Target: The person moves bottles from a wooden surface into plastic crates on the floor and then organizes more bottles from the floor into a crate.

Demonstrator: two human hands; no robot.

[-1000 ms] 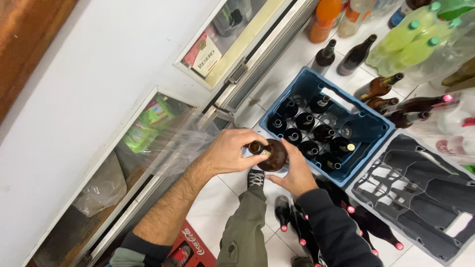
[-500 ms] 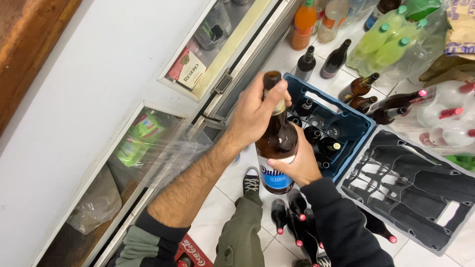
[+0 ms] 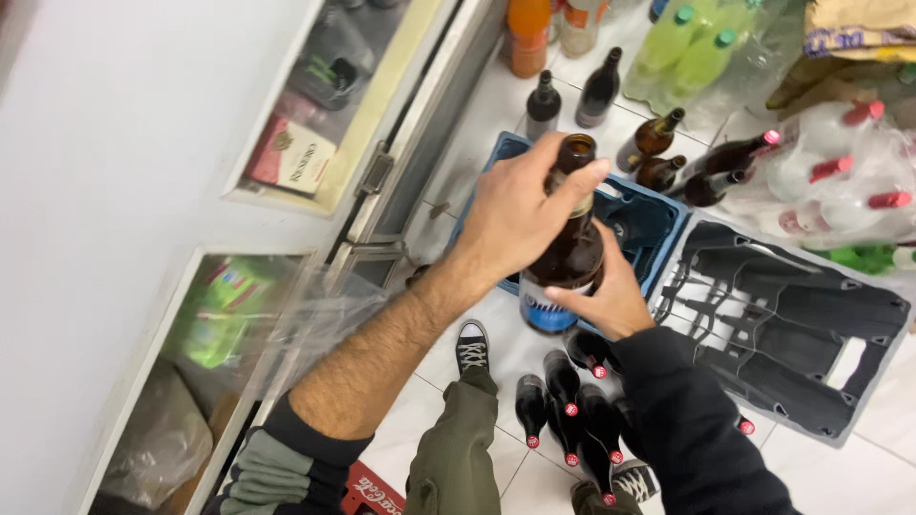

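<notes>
Hidden: the left hand [image 3: 520,215] and the brown bottle [image 3: 570,250] are covering most of the blue crate [image 3: 658,224]; the crate's contents are hard to make out.
Left hand: fingers are wrapping closed around the bottle's neck and shoulder.
Right hand [image 3: 603,300]: it is cupping the bottle's lower body from the side, fingers curled against it.
Bottle position: it is hanging between both hands, above the crate and the tiled floor [image 3: 496,105].
Bottle axis: it is standing near upright, open mouth pointing up toward the camera, labelled base pointing down.
</notes>
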